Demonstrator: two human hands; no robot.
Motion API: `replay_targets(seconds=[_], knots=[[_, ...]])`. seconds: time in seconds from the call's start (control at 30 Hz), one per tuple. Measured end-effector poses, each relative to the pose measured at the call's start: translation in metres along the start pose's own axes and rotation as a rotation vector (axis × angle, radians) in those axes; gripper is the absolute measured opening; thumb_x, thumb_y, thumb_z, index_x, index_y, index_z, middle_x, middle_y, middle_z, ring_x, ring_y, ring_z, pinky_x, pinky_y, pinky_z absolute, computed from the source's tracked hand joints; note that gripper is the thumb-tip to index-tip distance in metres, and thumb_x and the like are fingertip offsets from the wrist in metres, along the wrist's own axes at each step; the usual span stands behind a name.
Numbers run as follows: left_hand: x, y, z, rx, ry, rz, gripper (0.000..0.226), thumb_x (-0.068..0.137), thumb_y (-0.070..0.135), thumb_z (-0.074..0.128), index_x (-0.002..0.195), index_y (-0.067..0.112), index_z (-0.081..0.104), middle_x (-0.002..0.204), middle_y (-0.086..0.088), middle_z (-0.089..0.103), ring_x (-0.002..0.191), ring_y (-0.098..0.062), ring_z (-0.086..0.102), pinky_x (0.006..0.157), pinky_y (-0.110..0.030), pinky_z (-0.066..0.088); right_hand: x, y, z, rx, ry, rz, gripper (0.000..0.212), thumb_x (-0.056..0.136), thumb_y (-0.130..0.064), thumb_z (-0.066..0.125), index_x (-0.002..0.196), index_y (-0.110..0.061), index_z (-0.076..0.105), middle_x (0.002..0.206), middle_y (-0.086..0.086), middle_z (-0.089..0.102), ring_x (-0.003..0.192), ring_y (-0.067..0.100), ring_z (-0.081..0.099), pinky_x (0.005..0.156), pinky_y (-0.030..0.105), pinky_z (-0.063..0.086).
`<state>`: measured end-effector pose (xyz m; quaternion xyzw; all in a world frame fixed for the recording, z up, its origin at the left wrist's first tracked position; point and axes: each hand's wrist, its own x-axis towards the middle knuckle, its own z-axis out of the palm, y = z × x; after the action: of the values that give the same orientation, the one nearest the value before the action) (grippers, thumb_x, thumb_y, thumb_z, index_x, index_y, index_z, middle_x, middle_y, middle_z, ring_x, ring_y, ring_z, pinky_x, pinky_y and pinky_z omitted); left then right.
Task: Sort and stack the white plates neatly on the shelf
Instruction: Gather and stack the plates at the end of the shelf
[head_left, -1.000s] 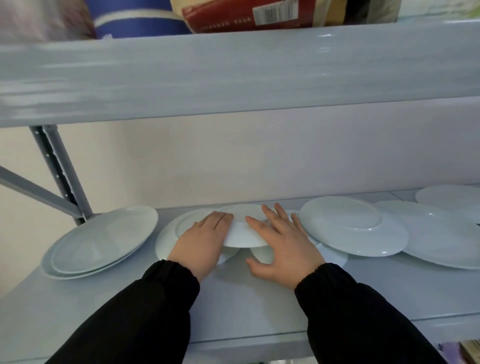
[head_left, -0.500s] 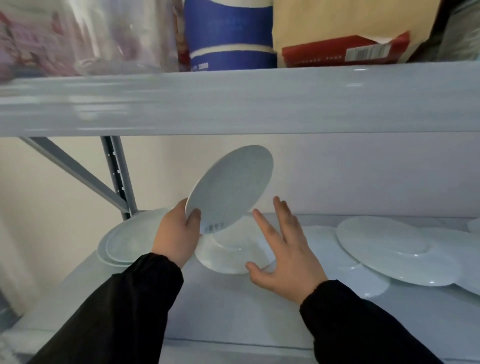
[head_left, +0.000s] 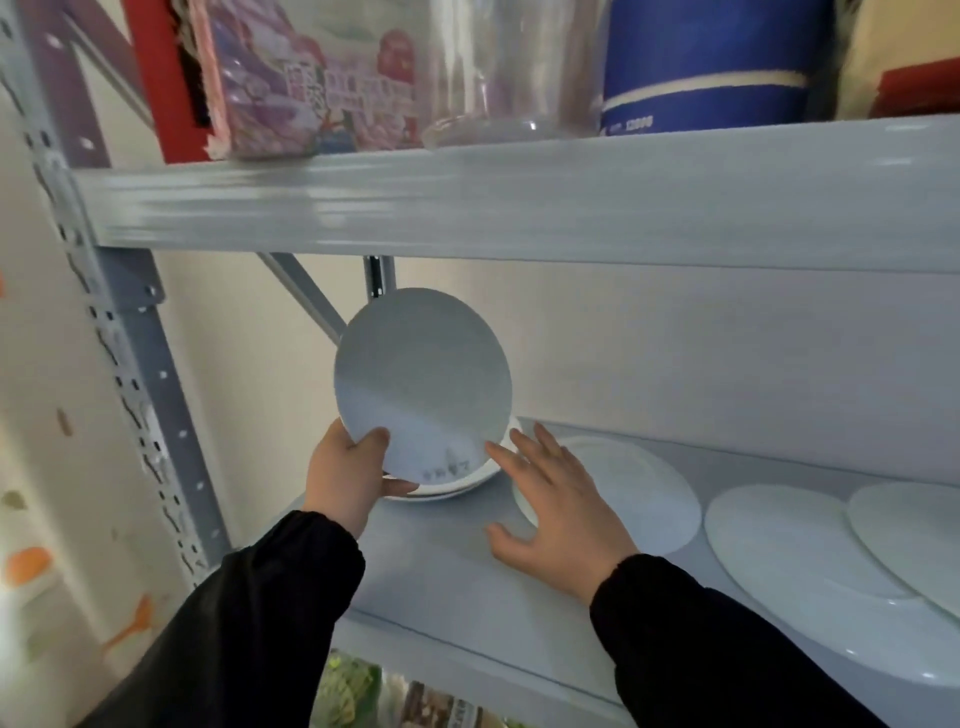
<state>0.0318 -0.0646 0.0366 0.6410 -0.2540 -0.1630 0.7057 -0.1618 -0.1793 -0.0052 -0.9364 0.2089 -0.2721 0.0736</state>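
At centre frame, a small round white plate (head_left: 421, 382) is tipped nearly upright. Its smooth, matte underside faces the camera, with a faint printed mark near the lower rim. The left hand (head_left: 348, 478) pinches that lower-left rim, with the thumb pressed on the near face and the fingers curled behind. Just below it, a low stack of glossy white plates (head_left: 457, 488) lies flat on the grey painted shelf (head_left: 447, 587).

The right hand (head_left: 558, 512) is spread with straight fingers and holds nothing. Its index tip is at the held plate's lower edge, though whether it touches cannot be told. Its palm lies over the rim of a flat white plate (head_left: 644, 493).

At lower right, two larger plates (head_left: 779, 540) overlap. On the upper shelf (head_left: 519, 202) stand a patterned box (head_left: 322, 78), a clear glass jar (head_left: 498, 67) and a blue cylinder (head_left: 706, 67).
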Motion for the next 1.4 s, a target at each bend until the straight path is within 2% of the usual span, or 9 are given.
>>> replay_targets(seconds=[0.17, 0.33, 0.43, 0.5, 0.7, 0.8, 1.0, 1.2, 1.4], knots=[[0.018, -0.024, -0.024, -0.102, 0.058, -0.177, 0.026, 0.093, 0.012, 0.045, 0.117, 0.01, 0.053, 0.108, -0.013, 0.065, 0.079, -0.033, 0.072, 0.066, -0.041, 0.06, 0.002, 0.006, 0.001, 0.109, -0.014, 0.051, 0.077, 0.082, -0.058, 0.05, 0.15, -0.046, 0.016, 0.162, -0.014, 0.016, 0.149, 0.002, -0.007, 0.119, 0.024, 0.007], [0.028, -0.049, -0.028, 0.296, 0.149, -0.17, 0.028, 0.078, 0.029, 0.045, 0.085, 0.003, 0.052, 0.077, -0.019, 0.065, 0.058, -0.027, 0.053, 0.056, -0.035, 0.043, 0.002, 0.013, 0.002, 0.158, 0.014, 0.07, 0.077, 0.081, -0.06, 0.049, 0.15, -0.047, 0.016, 0.16, -0.016, 0.019, 0.148, 0.0, -0.005, 0.12, 0.029, 0.014], [0.037, -0.056, -0.03, 0.453, 0.136, -0.106, 0.046, 0.067, 0.041, 0.05, 0.098, 0.007, 0.052, 0.096, -0.018, 0.058, 0.067, -0.029, 0.058, 0.063, -0.04, 0.053, 0.003, 0.013, 0.003, 0.166, 0.034, 0.083, 0.077, 0.08, -0.06, 0.047, 0.15, -0.045, 0.019, 0.159, -0.018, 0.019, 0.149, 0.0, -0.002, 0.12, 0.03, 0.015], [0.036, -0.056, -0.03, 0.496, 0.097, -0.084, 0.054, 0.076, 0.038, 0.052, 0.123, 0.016, 0.043, 0.118, -0.009, 0.042, 0.077, -0.028, 0.059, 0.075, -0.044, 0.055, 0.002, 0.013, 0.001, 0.168, 0.039, 0.086, 0.077, 0.079, -0.06, 0.045, 0.15, -0.044, 0.021, 0.157, -0.02, 0.02, 0.149, 0.001, -0.001, 0.12, 0.028, 0.015], [0.03, -0.056, -0.027, 0.493, 0.071, -0.004, 0.065, 0.088, 0.038, 0.05, 0.148, 0.021, 0.029, 0.14, 0.0, 0.026, 0.092, -0.028, 0.062, 0.095, -0.043, 0.048, 0.002, 0.013, 0.002, 0.167, 0.058, 0.098, 0.076, 0.079, -0.059, 0.047, 0.149, -0.042, 0.024, 0.16, -0.011, 0.024, 0.149, 0.002, 0.003, 0.12, 0.034, 0.02], [0.031, -0.06, -0.028, 0.496, 0.091, 0.051, 0.063, 0.091, 0.034, 0.051, 0.149, 0.018, 0.03, 0.147, -0.001, 0.022, 0.098, -0.02, 0.058, 0.095, -0.032, 0.041, 0.003, 0.014, 0.002, 0.168, 0.06, 0.107, 0.074, 0.079, -0.058, 0.048, 0.147, -0.045, 0.022, 0.159, -0.012, 0.025, 0.149, 0.001, 0.002, 0.119, 0.037, 0.022], [0.035, -0.067, -0.032, 0.566, 0.129, 0.118, 0.065, 0.091, 0.034, 0.051, 0.151, 0.017, 0.03, 0.151, -0.004, 0.025, 0.139, -0.024, 0.026, 0.113, -0.037, 0.026, 0.0, 0.015, 0.001, 0.178, 0.061, 0.126, 0.074, 0.078, -0.059, 0.047, 0.147, -0.046, 0.023, 0.16, -0.012, 0.025, 0.149, 0.0, 0.001, 0.12, 0.035, 0.02], [0.032, -0.07, -0.029, 0.685, 0.13, 0.312, 0.061, 0.091, 0.031, 0.051, 0.148, 0.018, 0.035, 0.151, -0.004, 0.03, 0.142, -0.018, 0.015, 0.117, -0.039, 0.021, -0.003, 0.016, -0.002, 0.163, 0.05, 0.147, 0.075, 0.077, -0.059, 0.045, 0.148, -0.042, 0.026, 0.159, -0.01, 0.026, 0.15, 0.004, 0.003, 0.12, 0.031, 0.018], [0.029, -0.069, -0.025, 0.853, 0.098, 0.595, 0.061, 0.083, 0.04, 0.042, 0.135, 0.012, 0.054, 0.134, -0.005, 0.054, 0.134, -0.024, 0.03, 0.112, -0.054, 0.028, -0.004, 0.015, -0.002, 0.15, 0.02, 0.171, 0.077, 0.075, -0.062, 0.041, 0.148, -0.041, 0.029, 0.159, -0.008, 0.026, 0.15, 0.007, 0.003, 0.12, 0.03, 0.016]])
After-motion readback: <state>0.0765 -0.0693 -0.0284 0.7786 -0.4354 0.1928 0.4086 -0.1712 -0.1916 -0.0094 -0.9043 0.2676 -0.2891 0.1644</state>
